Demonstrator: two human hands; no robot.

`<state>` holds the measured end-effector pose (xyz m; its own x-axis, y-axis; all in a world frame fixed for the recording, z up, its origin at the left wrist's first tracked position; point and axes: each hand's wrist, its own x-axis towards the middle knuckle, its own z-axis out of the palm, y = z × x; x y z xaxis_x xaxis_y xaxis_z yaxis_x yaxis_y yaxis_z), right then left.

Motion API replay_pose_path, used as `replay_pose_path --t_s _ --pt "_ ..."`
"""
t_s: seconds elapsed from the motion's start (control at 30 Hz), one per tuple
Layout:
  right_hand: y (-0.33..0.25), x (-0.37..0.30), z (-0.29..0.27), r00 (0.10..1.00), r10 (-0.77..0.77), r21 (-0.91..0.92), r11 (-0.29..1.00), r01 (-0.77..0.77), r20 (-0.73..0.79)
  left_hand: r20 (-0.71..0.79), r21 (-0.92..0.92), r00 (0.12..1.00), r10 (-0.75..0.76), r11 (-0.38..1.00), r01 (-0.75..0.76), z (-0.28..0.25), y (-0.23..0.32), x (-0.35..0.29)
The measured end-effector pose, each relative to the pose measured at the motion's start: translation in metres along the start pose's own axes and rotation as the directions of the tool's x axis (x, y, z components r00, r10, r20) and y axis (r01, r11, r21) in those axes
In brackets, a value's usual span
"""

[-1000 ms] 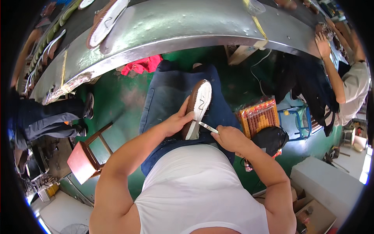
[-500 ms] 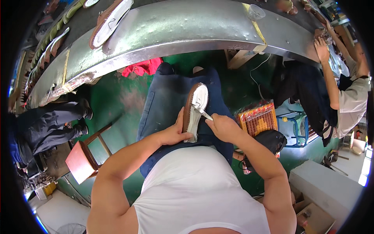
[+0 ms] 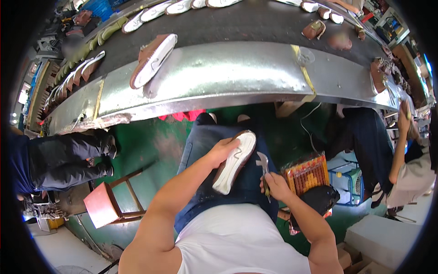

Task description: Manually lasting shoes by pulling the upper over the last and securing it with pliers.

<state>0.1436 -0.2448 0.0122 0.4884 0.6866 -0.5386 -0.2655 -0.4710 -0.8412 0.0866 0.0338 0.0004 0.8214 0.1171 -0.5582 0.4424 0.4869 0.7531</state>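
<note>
Brown shoe (image 3: 235,163), bottom up, I see clasped in the left hand (image 3: 223,151), thumb on top; the right hand (image 3: 275,184) is wrapped round a metal tool (image 3: 263,163) nearby.

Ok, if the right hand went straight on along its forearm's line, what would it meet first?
The right hand, gripping a metal tool, would likely meet the white-soled shoe in the left hand, ahead to its left. Depth is unclear, so it could pass over.

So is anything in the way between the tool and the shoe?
Nothing visible is. The tool in the right hand is beside the shoe in the left hand, with just a gap over the jeans.
</note>
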Motion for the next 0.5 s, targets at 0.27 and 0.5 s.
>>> replay_pose_path --t_s 0.27,0.5 --pt "0.013 0.017 -0.014 0.988 0.111 0.26 0.956 -0.135 0.106 -0.107 0.623 0.906 0.409 0.738 -0.26 0.007 0.243 -0.065" --pt "-0.015 0.027 -0.023 0.969 0.179 0.284 0.933 -0.221 0.168 0.239 0.802 0.746 0.621 -0.559 0.209 0.025 0.411 0.077"
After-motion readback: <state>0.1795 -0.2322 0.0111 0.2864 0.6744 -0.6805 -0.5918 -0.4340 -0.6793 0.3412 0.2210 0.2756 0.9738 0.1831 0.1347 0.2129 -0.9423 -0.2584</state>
